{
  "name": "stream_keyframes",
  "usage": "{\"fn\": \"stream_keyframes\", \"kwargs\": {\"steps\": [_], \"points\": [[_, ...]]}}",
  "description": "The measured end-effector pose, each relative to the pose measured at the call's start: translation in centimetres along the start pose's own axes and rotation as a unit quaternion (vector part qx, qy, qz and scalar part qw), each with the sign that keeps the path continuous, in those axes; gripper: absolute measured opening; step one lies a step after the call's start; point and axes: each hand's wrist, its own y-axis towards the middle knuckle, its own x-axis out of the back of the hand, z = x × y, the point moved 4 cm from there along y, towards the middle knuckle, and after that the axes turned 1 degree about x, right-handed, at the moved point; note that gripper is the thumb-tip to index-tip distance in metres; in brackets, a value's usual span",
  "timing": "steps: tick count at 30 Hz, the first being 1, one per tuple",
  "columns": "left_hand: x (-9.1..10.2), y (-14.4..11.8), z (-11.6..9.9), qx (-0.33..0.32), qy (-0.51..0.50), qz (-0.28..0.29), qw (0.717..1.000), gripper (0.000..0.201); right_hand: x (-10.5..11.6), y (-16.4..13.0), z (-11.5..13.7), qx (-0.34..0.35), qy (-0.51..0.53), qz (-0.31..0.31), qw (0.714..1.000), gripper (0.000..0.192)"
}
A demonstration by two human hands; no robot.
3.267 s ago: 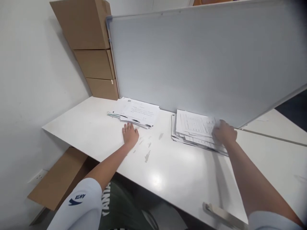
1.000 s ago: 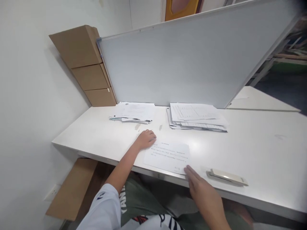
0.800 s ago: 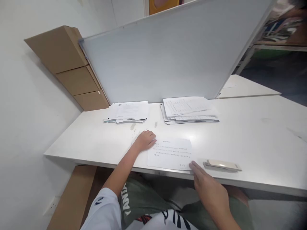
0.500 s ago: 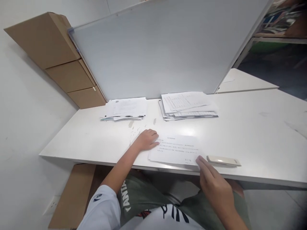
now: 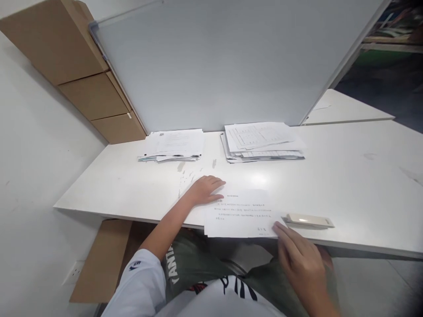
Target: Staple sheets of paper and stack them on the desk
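A single printed sheet (image 5: 243,213) lies at the near edge of the white table (image 5: 346,185), its bottom edge hanging slightly over. My left hand (image 5: 205,190) rests flat on the sheet's upper left corner. My right hand (image 5: 302,259), fingers stretched, touches the sheet's lower right corner from below the table edge. A beige stapler (image 5: 309,220) lies just right of the sheet. Two paper stacks sit at the back: a left stack (image 5: 173,145) and a thicker right stack (image 5: 262,141).
A large whiteboard (image 5: 224,66) stands upright behind the stacks. Stacked cardboard boxes (image 5: 79,75) lean in the left corner, and a flat cardboard piece (image 5: 99,259) lies under the table. A second table (image 5: 350,112) is at the far right.
My right hand took a sheet from the right stack and laid it at the near edge. Lately the sheet has slid toward me, over the edge; my left hand shifted onto its corner.
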Motion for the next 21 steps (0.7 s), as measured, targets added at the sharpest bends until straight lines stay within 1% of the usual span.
{"fn": "stream_keyframes", "kwargs": {"steps": [4, 6, 9, 13, 14, 17, 19, 21], "points": [[0.0, 0.1, 0.6, 0.014, -0.005, -0.003, 1.0, 0.047, 0.1, -0.2, -0.4, -0.052, -0.059, -0.009, 0.997, 0.04], [0.0, 0.2, 0.8, 0.014, -0.013, 0.001, 1.0, 0.045, 0.1, 0.0, -0.5, -0.057, -0.068, -0.007, 0.996, 0.037], [0.2, 0.5, 1.1, 0.019, -0.021, 0.001, 1.0, 0.042, 0.3, 0.3, -0.5, -0.07, -0.049, -0.01, 0.996, 0.034], [0.5, 1.3, 1.9, 0.035, -0.008, -0.002, 0.999, 0.041, 0.0, 0.8, -0.7, -0.114, -0.003, 0.035, 0.993, 0.036], [0.5, 1.5, 2.0, 0.036, -0.005, 0.001, 0.999, 0.042, 0.1, 0.8, -0.8, -0.123, 0.002, 0.038, 0.992, 0.036], [0.7, 1.7, 2.0, 0.029, -0.005, 0.0, 1.0, 0.042, 0.6, 0.6, -1.0, -0.159, 0.004, 0.009, 0.987, 0.036], [0.7, 1.7, 1.8, 0.019, -0.009, -0.014, 1.0, 0.041, 0.8, 0.3, -1.1, -0.179, 0.007, -0.009, 0.984, 0.035], [0.8, 1.6, 1.8, 0.011, -0.014, -0.03, 0.999, 0.041, 0.9, -0.1, -1.2, -0.189, 0.013, -0.014, 0.982, 0.036]]}}
